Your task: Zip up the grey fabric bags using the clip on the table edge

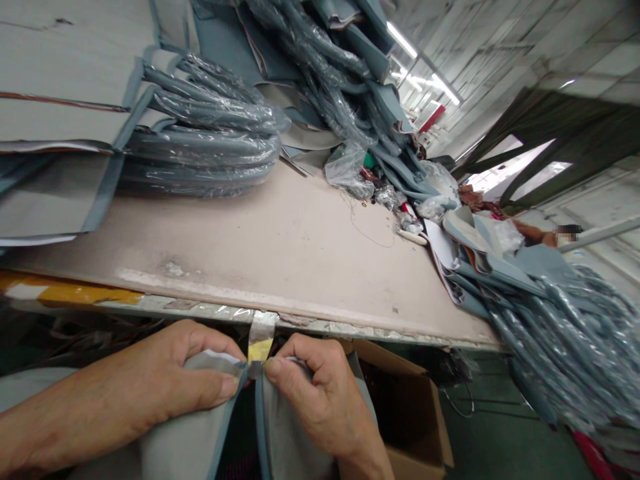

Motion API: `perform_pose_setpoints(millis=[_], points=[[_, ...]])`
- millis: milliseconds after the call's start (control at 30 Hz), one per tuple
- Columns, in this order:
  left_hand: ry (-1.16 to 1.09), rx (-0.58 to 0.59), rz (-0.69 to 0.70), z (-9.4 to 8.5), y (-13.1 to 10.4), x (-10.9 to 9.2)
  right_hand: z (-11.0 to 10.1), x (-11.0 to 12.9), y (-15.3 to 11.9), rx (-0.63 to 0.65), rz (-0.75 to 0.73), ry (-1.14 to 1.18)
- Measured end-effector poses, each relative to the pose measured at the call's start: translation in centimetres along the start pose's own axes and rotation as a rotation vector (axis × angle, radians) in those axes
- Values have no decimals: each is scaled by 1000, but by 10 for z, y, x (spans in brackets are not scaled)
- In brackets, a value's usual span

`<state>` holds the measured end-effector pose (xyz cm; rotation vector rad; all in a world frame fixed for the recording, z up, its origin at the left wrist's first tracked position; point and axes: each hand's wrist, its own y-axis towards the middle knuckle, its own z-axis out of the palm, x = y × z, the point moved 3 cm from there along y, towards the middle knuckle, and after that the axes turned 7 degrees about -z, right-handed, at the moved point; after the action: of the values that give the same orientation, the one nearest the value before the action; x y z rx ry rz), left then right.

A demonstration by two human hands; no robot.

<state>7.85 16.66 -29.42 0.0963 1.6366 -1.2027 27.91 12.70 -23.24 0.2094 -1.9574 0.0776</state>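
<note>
Left hand: the left hand (170,380) is closed, thumb against fingers, pinching the upper edge of the left fabric panel (185,440), grey with blue edging.
Right hand: the right hand (325,397) is also closed, its thumb and forefinger nipping the top of the right fabric panel (295,440), likewise grey with a blue edge.
Fabric panels: each hangs below the fingertips of the hand holding it, the blue edges close together at the top and spreading apart lower down; whether they are one piece cannot be told.
Between the hands: a small greyish bit (255,368), too unclear to name, with a tape strip (261,333) just above it, stuck to the worktop's front edge.
Worktop: the pale worktop (280,233) lies beyond both hands, its near edge just past the fingers.
Beyond the left hand: a stack of grey panels (65,60) with blue borders, and plastic-wrapped blue rolls (210,147) beside it.
Beyond the right hand: a crumpled clear bag (347,170) at the far side of the worktop, near a heap of blue-grey pieces (330,73).
Right of the right hand: an open cardboard box (415,417) below worktop level; farther off, a wrapped pile (560,320) at the worktop's right end, a person (540,235) partly visible behind it.
</note>
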Motion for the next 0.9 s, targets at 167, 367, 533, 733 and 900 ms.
perform_pose_setpoints(millis=[167,367,533,733,900], points=[[-76,5,9,3,-5,-8,1,0,0,3,1,-7],[-96,-58,-6,5,-9,-12,1,-1,-1,-2,2,-14],[-117,-63,-5,7,-8,-14,1,-2,-1,-11,14,-27],[-12,-72,46,3,2,-4,4,-1,-2,-53,25,-26],[-21,-43,17,1,3,1,4,-2,-2,-21,54,-24]])
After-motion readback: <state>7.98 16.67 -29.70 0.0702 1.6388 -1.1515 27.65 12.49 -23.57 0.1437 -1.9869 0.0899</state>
